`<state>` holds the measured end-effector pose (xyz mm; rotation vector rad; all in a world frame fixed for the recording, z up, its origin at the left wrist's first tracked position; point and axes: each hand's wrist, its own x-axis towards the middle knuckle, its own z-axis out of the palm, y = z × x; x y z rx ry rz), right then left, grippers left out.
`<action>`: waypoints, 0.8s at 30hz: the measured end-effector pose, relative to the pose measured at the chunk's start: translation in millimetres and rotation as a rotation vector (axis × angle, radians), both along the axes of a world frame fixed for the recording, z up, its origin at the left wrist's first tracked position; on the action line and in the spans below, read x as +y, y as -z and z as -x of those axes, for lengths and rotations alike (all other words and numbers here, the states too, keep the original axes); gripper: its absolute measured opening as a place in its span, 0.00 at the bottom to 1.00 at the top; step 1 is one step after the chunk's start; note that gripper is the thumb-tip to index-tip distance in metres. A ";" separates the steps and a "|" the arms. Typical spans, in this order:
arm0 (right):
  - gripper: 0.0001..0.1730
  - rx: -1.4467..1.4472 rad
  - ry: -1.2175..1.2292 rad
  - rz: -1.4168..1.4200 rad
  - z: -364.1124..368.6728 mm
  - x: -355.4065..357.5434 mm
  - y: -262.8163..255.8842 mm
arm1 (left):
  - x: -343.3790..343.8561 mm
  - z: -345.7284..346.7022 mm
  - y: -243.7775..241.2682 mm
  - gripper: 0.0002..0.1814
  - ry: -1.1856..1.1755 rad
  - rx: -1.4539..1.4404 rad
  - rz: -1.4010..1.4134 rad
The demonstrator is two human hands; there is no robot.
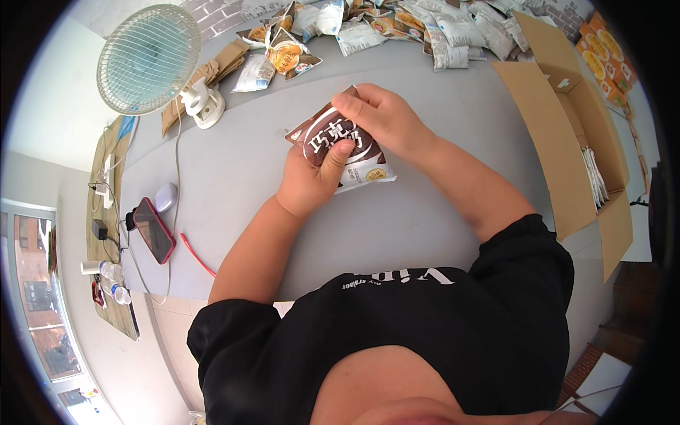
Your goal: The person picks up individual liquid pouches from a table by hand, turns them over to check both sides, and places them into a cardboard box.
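Observation:
A brown and white plastic pouch (366, 151) bearing printed writing is held over the grey table (239, 175), its printed face toward me. Around its lower left side my left hand (313, 172) is closed, the thumb lying across the front and the other fingers hidden behind. My right hand (380, 117) pinches the top right corner between thumb and fingers. The pouch looks plump, and I cannot tell whether its top edge is sealed.
Many similar pouches (361, 37) lie heaped along the far edge. An open cardboard box (536, 143) at right holds several packets (595, 178). At left are a clip fan (151, 61), flattened brown paper bags (228, 61), a phone (154, 231), a lilac case (166, 196) and cables.

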<state>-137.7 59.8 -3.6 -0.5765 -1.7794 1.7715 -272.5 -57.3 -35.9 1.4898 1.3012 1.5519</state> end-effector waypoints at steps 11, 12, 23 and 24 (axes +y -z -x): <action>0.26 -0.043 0.096 -0.008 0.9 1.8 -4.6 | 5.6 5.9 1.1 0.23 -0.027 0.164 -0.066; 0.22 -0.091 0.137 -0.127 -0.9 8.7 -3.4 | 6.3 7.6 0.9 0.23 -0.041 0.153 -0.059; 0.17 0.773 0.275 -1.351 -49.1 -93.3 -68.5 | 8.5 12.3 0.1 0.22 -0.038 0.462 -0.051; 0.17 0.819 0.289 -1.328 -54.7 -103.7 -70.5 | 6.5 12.2 -1.0 0.22 -0.035 0.469 -0.038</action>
